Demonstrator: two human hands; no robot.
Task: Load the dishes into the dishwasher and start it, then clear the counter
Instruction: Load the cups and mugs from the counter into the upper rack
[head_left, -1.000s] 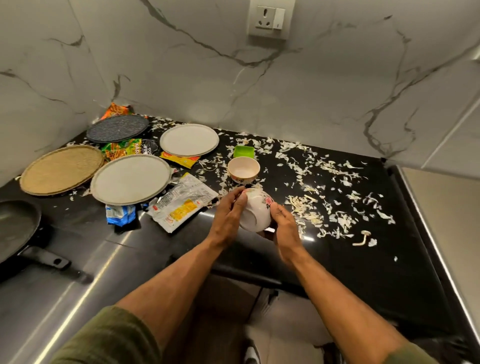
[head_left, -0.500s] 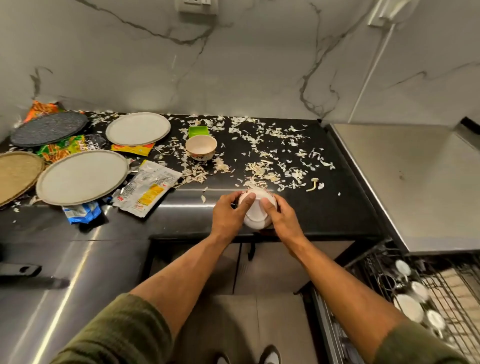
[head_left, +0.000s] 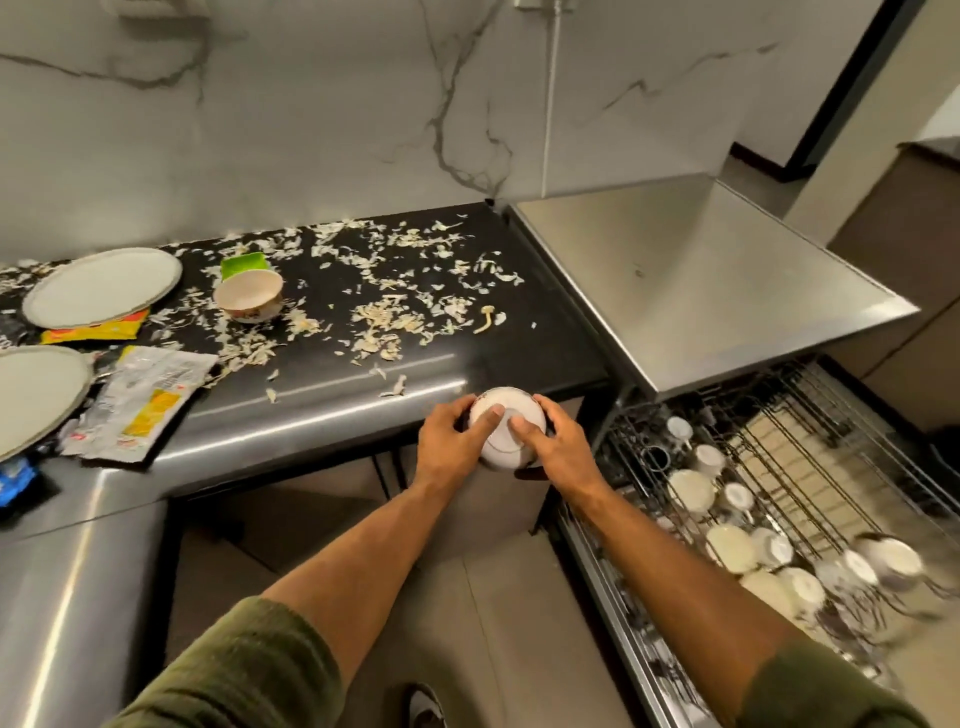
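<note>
Gripping a small white bowl (head_left: 506, 434) upside down, I had my left hand (head_left: 451, 441) and right hand (head_left: 561, 448) clamped on its 2 sides, holding it in the air just off the front edge of the black bench (head_left: 519, 332). To my right the dishwasher rack (head_left: 810, 467) stood pulled out under a steel top (head_left: 701, 270), with white cups and bowls (head_left: 732, 548) already sitting in it upside down. On the bench a second bowl (head_left: 249, 295) sat among scattered vegetable scraps (head_left: 384, 322), near 2 pale plates (head_left: 101, 286) and an empty wrapper (head_left: 140, 405).
</note>
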